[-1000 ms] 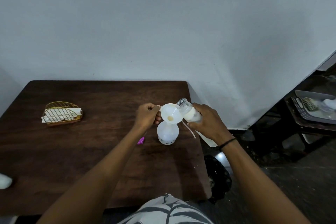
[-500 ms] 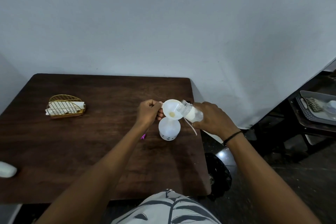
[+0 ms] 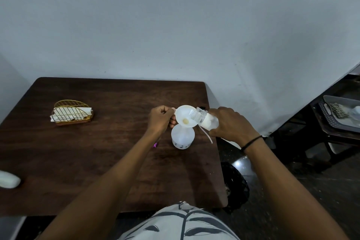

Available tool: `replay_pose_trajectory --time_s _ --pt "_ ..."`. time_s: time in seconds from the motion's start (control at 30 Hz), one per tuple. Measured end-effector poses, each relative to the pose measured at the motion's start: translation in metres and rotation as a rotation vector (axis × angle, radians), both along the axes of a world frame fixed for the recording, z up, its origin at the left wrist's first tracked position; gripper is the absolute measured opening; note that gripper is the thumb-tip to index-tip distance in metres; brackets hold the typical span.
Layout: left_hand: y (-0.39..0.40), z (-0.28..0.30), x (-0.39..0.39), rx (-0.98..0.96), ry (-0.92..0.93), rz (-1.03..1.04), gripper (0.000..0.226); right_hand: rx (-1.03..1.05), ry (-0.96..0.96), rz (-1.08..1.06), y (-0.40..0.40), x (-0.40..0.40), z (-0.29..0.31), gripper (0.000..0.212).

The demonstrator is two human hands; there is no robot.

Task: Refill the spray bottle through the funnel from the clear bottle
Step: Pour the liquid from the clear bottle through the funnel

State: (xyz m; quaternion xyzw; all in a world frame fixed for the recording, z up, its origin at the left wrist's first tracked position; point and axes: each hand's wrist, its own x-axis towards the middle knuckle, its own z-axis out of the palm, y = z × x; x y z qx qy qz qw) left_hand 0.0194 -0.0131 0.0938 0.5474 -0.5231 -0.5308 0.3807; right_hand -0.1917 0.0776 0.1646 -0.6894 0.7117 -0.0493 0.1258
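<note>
Plain grey wall behind; dark wooden worktop point(image 3: 78, 161) in front, pushed up against it. Near the right edge, the spray bottle point(image 3: 182, 138), white and translucent, upright with its spray head off. Seated in its neck, the white funnel point(image 3: 185, 116), a yellowish spot at its throat. Left hand point(image 3: 160, 119) curled closed beside the funnel, pinching its rim tab to steady it. Right hand point(image 3: 229, 124) wrapped tight around the clear bottle point(image 3: 204, 119), tipped low with the uncapped mouth just over the funnel's right rim. A thin tube point(image 3: 205, 135) dangling beneath that hand. Pale liquid visible inside the clear bottle; no stream distinguishable at the mouth, too small to tell. Fill level in the spray bottle unreadable through its cloudy wall. Judged stage: set-up done, pour under way or about to start. Left to do, probably: emptying enough across, lifting out the funnel, refitting the spray head. Far left, a wire basket point(image 3: 72, 113) with folded paper, well apart.
</note>
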Motion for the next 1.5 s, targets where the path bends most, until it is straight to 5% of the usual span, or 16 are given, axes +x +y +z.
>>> replay_pose_trajectory --time_s 1.5 --pt "0.0007 0.0009 -0.0012 -0.007 0.013 0.002 0.021 0.026 0.087 0.014 -0.0040 -0.0010 0.0033 0.038"
